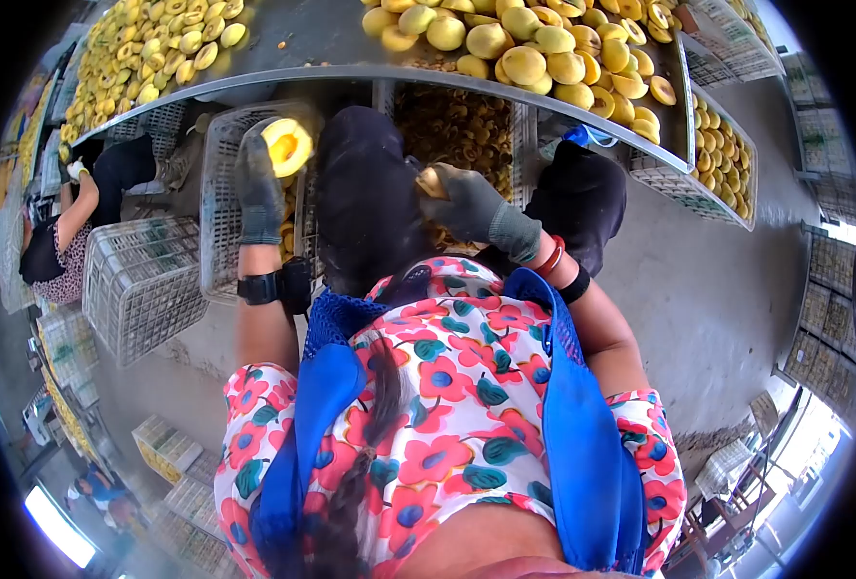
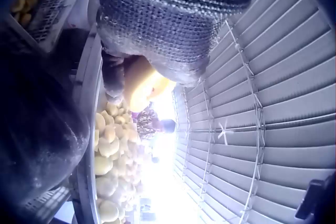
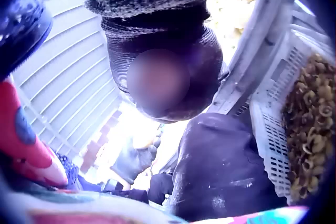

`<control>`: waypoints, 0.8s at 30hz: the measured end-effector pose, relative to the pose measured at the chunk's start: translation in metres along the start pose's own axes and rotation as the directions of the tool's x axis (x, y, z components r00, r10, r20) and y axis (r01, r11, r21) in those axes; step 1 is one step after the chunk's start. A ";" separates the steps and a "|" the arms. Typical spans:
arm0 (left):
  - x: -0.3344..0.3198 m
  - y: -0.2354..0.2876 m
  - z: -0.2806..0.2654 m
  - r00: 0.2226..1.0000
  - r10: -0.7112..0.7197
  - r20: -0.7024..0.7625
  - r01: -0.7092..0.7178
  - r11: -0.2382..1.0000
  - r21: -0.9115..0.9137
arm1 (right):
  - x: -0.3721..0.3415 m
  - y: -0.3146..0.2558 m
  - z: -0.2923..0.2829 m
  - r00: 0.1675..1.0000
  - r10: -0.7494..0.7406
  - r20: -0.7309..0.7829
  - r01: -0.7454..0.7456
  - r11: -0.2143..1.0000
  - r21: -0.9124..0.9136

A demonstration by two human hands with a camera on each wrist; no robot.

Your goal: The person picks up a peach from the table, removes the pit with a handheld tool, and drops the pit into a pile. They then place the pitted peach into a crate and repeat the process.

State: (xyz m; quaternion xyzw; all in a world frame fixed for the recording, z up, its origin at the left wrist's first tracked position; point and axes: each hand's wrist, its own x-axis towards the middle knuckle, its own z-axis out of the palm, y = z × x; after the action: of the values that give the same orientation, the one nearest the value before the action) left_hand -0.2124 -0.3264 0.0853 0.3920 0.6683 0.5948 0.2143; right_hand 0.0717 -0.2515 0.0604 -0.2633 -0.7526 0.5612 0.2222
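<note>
My left hand (image 1: pixel 259 193), in a grey knit glove, holds a yellow peach half (image 1: pixel 287 147) above a crate by my knee. Its cut face with the round hollow faces up in the head view. The left wrist view shows the peach half (image 2: pixel 140 85) between thumb and fingers. My gloved right hand (image 1: pixel 476 205) is over the gap between my knees, its fingers curled round a small tan, rounded thing (image 1: pixel 434 182); I cannot tell its kind. In the right wrist view the back of the right hand (image 3: pixel 163 40) hides what it holds.
A metal table (image 1: pixel 302 82) ahead carries heaps of peach halves (image 1: pixel 524 63). The plastic crate (image 1: pixel 217 207) under my left hand has yellow pieces in it. Between my knees, another crate holds brownish scraps (image 1: pixel 457 121). A crate of peaches (image 1: pixel 722 159) stands right; another person (image 1: pixel 61 232) sits left.
</note>
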 end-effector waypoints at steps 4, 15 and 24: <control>-0.009 0.009 0.043 0.980 0.060 0.189 -0.029 0.986 -0.162 | 0.018 -0.032 0.010 0.977 -0.212 0.005 0.190 0.862 -0.470; 0.000 0.010 0.022 0.987 0.155 0.029 -0.158 0.981 0.115 | 0.001 -0.015 -0.013 0.966 0.251 0.063 -0.127 0.672 -0.730; 0.035 -0.073 -0.126 0.975 0.218 -0.034 -0.025 0.266 0.964 | -0.010 0.029 -0.032 0.985 0.125 -0.118 -0.171 0.774 -0.609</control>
State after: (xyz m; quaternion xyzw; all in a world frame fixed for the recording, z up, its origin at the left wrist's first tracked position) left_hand -0.3477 -0.3769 0.0460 0.4428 0.8735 0.1170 -0.1651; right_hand 0.1035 -0.2277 0.0408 -0.3995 -0.8630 0.2904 0.1056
